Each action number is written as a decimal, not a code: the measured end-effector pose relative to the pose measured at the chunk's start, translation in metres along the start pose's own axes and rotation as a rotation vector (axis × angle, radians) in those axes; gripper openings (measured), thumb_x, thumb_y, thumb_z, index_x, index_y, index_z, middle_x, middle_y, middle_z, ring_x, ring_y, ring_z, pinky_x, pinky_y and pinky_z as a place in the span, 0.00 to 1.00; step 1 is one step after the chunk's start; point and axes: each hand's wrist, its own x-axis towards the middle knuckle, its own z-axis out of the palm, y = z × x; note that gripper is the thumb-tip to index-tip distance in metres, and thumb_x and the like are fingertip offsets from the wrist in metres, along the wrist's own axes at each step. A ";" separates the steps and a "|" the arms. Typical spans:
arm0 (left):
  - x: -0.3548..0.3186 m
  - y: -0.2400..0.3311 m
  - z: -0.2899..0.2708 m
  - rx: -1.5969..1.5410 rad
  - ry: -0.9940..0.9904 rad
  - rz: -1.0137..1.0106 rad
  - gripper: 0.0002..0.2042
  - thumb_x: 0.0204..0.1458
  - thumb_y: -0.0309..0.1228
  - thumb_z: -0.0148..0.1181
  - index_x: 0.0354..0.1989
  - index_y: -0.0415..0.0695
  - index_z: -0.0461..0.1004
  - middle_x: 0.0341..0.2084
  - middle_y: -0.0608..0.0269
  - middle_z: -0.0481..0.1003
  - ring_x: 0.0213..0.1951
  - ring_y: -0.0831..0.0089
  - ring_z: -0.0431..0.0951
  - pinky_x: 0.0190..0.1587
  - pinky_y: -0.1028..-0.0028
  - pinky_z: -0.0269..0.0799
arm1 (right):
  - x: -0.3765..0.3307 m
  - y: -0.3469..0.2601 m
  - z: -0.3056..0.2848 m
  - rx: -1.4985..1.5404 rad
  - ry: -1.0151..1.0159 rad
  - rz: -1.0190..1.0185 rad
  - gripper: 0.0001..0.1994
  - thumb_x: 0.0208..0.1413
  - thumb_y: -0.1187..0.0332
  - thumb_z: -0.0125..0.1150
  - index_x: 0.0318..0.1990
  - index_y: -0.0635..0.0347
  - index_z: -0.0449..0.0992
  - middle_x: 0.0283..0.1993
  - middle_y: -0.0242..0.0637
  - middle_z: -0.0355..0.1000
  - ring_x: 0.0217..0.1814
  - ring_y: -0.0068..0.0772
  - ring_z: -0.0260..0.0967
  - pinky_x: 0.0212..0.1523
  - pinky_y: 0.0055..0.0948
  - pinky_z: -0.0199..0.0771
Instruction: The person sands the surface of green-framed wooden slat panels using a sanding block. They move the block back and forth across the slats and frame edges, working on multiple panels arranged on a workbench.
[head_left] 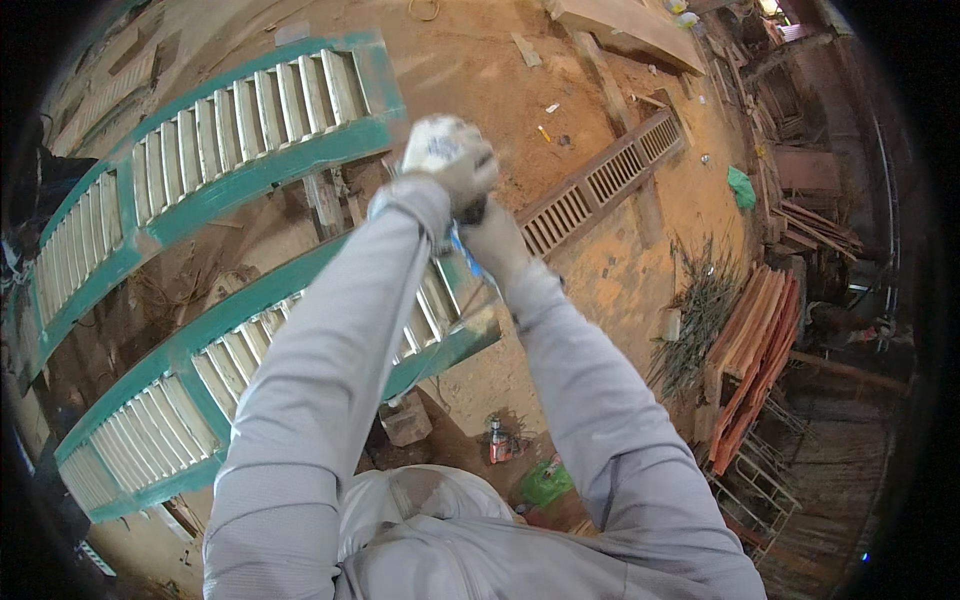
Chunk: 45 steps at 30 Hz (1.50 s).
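My left hand (447,158), in a white work glove, is closed and raised at the upper middle. Just below and to its right is my right hand (493,240), also gloved and closed. Between the two hands shows a dark object with a bright blue strip (467,254); the hands cover most of it and its kind cannot be made out. Beside and below my hands lie two green louvred shutter panels with whitish slats, one farther off (265,150) and one nearer (180,360). The near panel's right end is close under my hands.
A brown slatted panel (600,190) lies to the right on sandy ground. Reddish planks (755,360) and a heap of thin twigs (695,315) are at the right. A block (406,420), a red can (497,441) and a green bag (546,482) sit near my body.
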 end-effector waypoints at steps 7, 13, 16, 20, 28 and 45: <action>-0.044 0.041 0.037 -0.110 -0.010 -0.023 0.15 0.57 0.47 0.58 0.33 0.52 0.85 0.37 0.61 0.81 0.52 0.60 0.77 0.63 0.56 0.66 | -0.062 0.048 0.009 0.171 0.003 0.124 0.26 0.52 0.68 0.71 0.60 0.62 0.76 0.50 0.52 0.82 0.59 0.49 0.78 0.59 0.40 0.76; -0.147 0.163 0.046 -0.137 -0.075 0.140 0.11 0.54 0.45 0.60 0.28 0.54 0.83 0.33 0.67 0.81 0.49 0.65 0.78 0.67 0.47 0.62 | -0.237 0.139 0.025 0.140 0.041 0.233 0.24 0.55 0.71 0.70 0.59 0.65 0.73 0.33 0.41 0.81 0.25 0.28 0.76 0.25 0.33 0.75; -0.146 0.169 0.047 -0.170 -0.079 0.136 0.11 0.54 0.45 0.60 0.28 0.55 0.83 0.33 0.68 0.82 0.49 0.66 0.79 0.66 0.49 0.63 | -0.239 0.141 0.014 0.125 0.009 0.162 0.20 0.55 0.73 0.69 0.55 0.65 0.75 0.32 0.42 0.80 0.26 0.28 0.76 0.25 0.34 0.75; -0.092 0.121 0.032 0.005 -0.025 0.060 0.11 0.52 0.45 0.61 0.28 0.54 0.84 0.34 0.66 0.83 0.48 0.63 0.79 0.61 0.52 0.68 | -0.148 0.112 0.006 0.019 0.003 0.135 0.18 0.54 0.72 0.69 0.52 0.66 0.77 0.38 0.48 0.82 0.36 0.40 0.81 0.35 0.38 0.79; -0.001 -0.001 -0.035 0.245 0.180 -0.126 0.17 0.55 0.47 0.56 0.35 0.51 0.87 0.42 0.59 0.84 0.51 0.55 0.80 0.55 0.54 0.74 | 0.007 -0.026 -0.009 -0.129 -0.027 -0.063 0.21 0.55 0.59 0.68 0.53 0.59 0.81 0.53 0.58 0.80 0.59 0.62 0.77 0.58 0.52 0.76; -0.115 0.141 0.033 -0.072 0.025 -0.006 0.14 0.55 0.45 0.59 0.30 0.50 0.85 0.37 0.61 0.82 0.52 0.59 0.77 0.67 0.50 0.61 | -0.169 0.124 0.002 0.050 0.012 -0.001 0.21 0.57 0.63 0.69 0.54 0.68 0.77 0.42 0.56 0.83 0.47 0.54 0.83 0.44 0.44 0.81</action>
